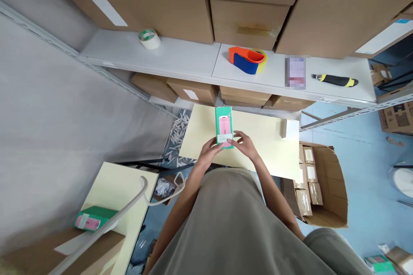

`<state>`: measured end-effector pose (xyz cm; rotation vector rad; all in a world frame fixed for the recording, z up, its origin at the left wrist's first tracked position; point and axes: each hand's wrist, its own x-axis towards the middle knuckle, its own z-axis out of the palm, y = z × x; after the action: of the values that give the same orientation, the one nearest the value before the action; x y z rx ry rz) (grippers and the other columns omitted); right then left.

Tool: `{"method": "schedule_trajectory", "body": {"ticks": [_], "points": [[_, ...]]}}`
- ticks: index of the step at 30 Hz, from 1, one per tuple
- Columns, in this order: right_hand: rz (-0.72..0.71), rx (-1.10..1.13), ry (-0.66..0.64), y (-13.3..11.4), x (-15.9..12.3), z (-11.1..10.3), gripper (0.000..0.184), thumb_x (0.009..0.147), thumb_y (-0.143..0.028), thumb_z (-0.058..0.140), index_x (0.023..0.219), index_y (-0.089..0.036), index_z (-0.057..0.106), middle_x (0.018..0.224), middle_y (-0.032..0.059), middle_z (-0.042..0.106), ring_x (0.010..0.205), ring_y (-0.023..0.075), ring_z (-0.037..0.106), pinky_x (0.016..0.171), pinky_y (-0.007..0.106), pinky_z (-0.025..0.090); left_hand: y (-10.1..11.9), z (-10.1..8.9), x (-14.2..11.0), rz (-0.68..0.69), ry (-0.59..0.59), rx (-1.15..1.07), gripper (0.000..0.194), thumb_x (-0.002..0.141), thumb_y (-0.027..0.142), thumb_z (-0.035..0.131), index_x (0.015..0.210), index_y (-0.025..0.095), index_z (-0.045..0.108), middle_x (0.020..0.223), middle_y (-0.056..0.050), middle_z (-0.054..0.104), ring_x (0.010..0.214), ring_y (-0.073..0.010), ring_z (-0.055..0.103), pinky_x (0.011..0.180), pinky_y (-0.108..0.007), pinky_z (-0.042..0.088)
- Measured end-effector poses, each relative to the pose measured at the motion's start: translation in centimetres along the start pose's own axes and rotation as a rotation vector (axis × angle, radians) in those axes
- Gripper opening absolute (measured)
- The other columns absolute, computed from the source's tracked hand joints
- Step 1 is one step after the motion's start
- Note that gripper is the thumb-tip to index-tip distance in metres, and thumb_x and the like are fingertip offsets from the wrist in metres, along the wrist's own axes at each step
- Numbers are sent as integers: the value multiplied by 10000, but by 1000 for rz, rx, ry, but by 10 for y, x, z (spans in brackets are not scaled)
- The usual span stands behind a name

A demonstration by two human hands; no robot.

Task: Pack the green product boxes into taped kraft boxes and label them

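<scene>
Over the cream table, in front of the torso, the green box w/ the pink pic on its front sits btwn both hands. L hand is at the box's lower L corner: fingers half curled, thumb & fingertips on the edge, gripping it. R hand is at the lower R side, fingers loosely bent, thumb lying over the lower front, so it has hold too. Upper pt of box sticks out past both hands, twd the shelf; its printed face is up. Can't tell if its underside touches the tabletop.

Small white box stands near the table's R end, well apart from R hand. On the shelf, L to R: tape roll, orange/blue tape dispenser, a blurred-out item, blk/yellow cutter. Open carton w/ small brown boxes inside is just R of the table. 2nd green box, also w/ pink pic, is on the L, atop a brown carton.
</scene>
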<state>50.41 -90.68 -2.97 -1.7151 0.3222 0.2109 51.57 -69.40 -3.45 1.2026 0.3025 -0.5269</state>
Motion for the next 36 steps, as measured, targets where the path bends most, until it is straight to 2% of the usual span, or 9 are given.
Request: {"method": "schedule_trajectory", "body": {"ticks": [3, 6, 10, 15, 18, 22, 27, 31, 36], "points": [[-154, -96, 183, -10, 1, 6, 853, 864, -659, 806, 1582, -254, 588, 1400, 158, 719, 1019, 288, 749, 852, 462, 670, -4, 4, 3, 44, 69, 54, 662, 651, 445, 1032, 1208, 179, 793, 1303, -137, 786, 1164, -306, 756, 1115, -472, 562], [-293, -168, 208, -24, -4, 20, 782, 945, -574, 747, 1647, -310, 525, 1499, 155, 642, 1186, 322, 736, 962, 496, 664, -12, 12, 5, 101, 168, 128, 680, 614, 403, 1035, 1187, 174, 750, 1248, -128, 773, 1068, -269, 753, 1057, -446, 576], [-310, -248, 247, -33, -5, 33, 734, 912, -496, 782, 1589, -311, 570, 1510, 147, 628, 1060, 299, 752, 982, 515, 650, -18, 25, -1, 190, 217, 176, 691, 579, 319, 1036, 1159, 203, 679, 1254, -119, 737, 1118, -267, 723, 1011, -419, 595], [-210, 116, 282, -21, 6, 25, 678, 842, -472, 779, 1460, -270, 585, 1322, 109, 752, 964, 257, 740, 816, 403, 638, -9, 20, -27, 129, 41, 17, 585, 731, 448, 1000, 1175, 249, 675, 1393, -102, 704, 1286, -291, 700, 1101, -478, 591], [-87, 395, 222, -10, 8, 20, 652, 805, -520, 785, 1365, -251, 586, 1172, 95, 791, 892, 241, 731, 700, 342, 594, -6, 14, -37, -18, -45, -134, 547, 748, 501, 999, 1104, 244, 673, 1218, -79, 776, 1219, -301, 751, 1120, -565, 589], [-53, 486, 170, 0, 7, 19, 642, 776, -498, 815, 1329, -263, 591, 1111, 71, 795, 888, 229, 717, 696, 320, 578, -12, 14, -39, -20, 5, -192, 572, 658, 382, 1051, 1052, 224, 666, 1047, -37, 799, 1089, -256, 794, 1168, -563, 569], [-107, 393, 92, 0, 7, 23, 651, 801, -577, 818, 1334, -261, 621, 1262, 114, 774, 1068, 278, 743, 822, 389, 643, -21, 17, -39, 57, 126, -186, 565, 628, 353, 1027, 1017, 216, 642, 1018, -29, 781, 1051, -233, 782, 1164, -528, 567], [-148, 267, 138, -6, 1, 29, 803, 808, -640, 827, 1464, -245, 586, 1514, 192, 651, 1282, 340, 708, 961, 473, 663, -27, 17, -41, 178, 277, -17, 552, 626, 342, 993, 1032, 226, 636, 1064, -26, 729, 1067, -236, 750, 1123, -494, 562], [-206, 73, 165, -9, -5, 35, 967, 826, -583, 845, 1654, -274, 451, 1563, 188, 613, 1245, 331, 707, 944, 475, 668, -32, 27, -51, 304, 289, 105, 580, 639, 312, 984, 1080, 235, 616, 1084, -43, 697, 1101, -245, 717, 1075, -464, 590]]}}
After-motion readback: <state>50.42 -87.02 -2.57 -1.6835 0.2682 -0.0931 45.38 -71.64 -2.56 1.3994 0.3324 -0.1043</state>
